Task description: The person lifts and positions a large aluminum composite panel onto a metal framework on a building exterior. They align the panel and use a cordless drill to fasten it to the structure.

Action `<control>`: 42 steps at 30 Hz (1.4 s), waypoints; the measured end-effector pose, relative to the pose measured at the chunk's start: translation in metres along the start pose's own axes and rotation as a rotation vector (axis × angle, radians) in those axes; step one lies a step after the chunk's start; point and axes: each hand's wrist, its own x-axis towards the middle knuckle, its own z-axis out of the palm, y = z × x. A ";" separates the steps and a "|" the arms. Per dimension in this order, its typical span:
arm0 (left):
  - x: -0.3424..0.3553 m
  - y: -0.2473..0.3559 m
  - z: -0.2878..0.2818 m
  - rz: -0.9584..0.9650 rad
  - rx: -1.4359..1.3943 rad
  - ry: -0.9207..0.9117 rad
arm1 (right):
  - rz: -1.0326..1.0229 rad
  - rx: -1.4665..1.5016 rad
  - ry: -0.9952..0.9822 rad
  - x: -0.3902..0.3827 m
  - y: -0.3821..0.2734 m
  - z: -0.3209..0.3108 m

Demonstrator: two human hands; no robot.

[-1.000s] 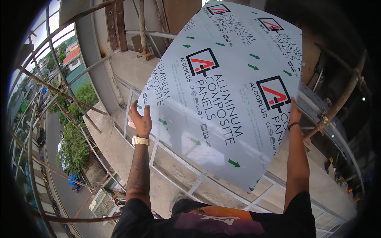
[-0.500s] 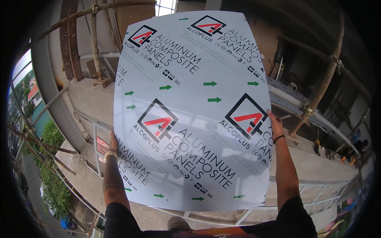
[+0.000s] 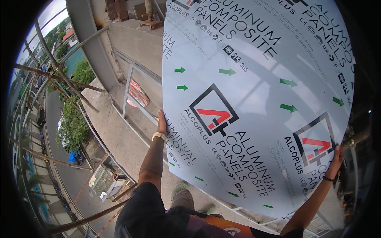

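Note:
A large aluminum composite panel (image 3: 254,99), covered in white printed film with green arrows and red and black marks, fills the middle and right of the view. It is held up in front of my body by its two side edges. My left hand (image 3: 161,125), with a pale band at the wrist, grips the left edge near the lower part. On the opposite edge, lower in the view, my right hand (image 3: 336,160) has its fingers on the panel's border; a dark bracelet circles that wrist. The fingers behind the sheet are hidden.
A metal frame (image 3: 127,91) stands on the concrete ledge (image 3: 103,99) to my left, beside a red and white bag (image 3: 137,94). Scaffold poles (image 3: 55,75) edge the drop, with trees (image 3: 75,127) and a road (image 3: 55,115) below. My foot (image 3: 180,188) is on the concrete.
The view has swung left, so the panel and both hands sit further right. The panel appears closer and tilted, its right side lower. Both hands keep their hold.

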 end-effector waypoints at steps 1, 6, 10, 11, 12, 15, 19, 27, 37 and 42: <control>0.001 -0.005 -0.006 -0.067 -0.005 0.040 | -0.041 -0.066 0.030 -0.001 0.000 -0.004; -0.005 -0.063 0.011 -0.010 -0.127 0.075 | 0.079 0.010 0.011 -0.004 -0.031 -0.036; -0.018 -0.121 0.017 -0.023 -0.233 0.050 | 0.035 -0.018 0.016 -0.022 -0.046 -0.043; -0.026 -0.140 0.009 -0.062 -0.231 0.081 | -0.030 -0.108 -0.007 -0.032 -0.056 -0.040; -0.026 -0.161 0.005 -0.160 -0.251 0.143 | -0.040 -0.138 -0.014 -0.029 -0.053 -0.052; -0.039 -0.214 -0.006 -0.144 -0.282 0.179 | -0.108 -0.278 0.007 -0.031 -0.056 -0.070; -0.049 -0.280 -0.023 -0.160 -0.499 0.159 | -0.146 -0.305 -0.074 -0.023 -0.082 -0.057; -0.094 -0.345 -0.069 -0.323 -0.584 0.300 | -0.372 -0.658 -0.250 -0.056 -0.082 -0.050; -0.206 -0.488 -0.050 -0.526 -0.691 0.359 | 0.057 0.091 -0.621 -0.157 -0.201 0.105; -0.217 -0.513 -0.021 -0.618 -0.653 0.345 | 0.078 0.136 -0.668 -0.156 -0.217 0.133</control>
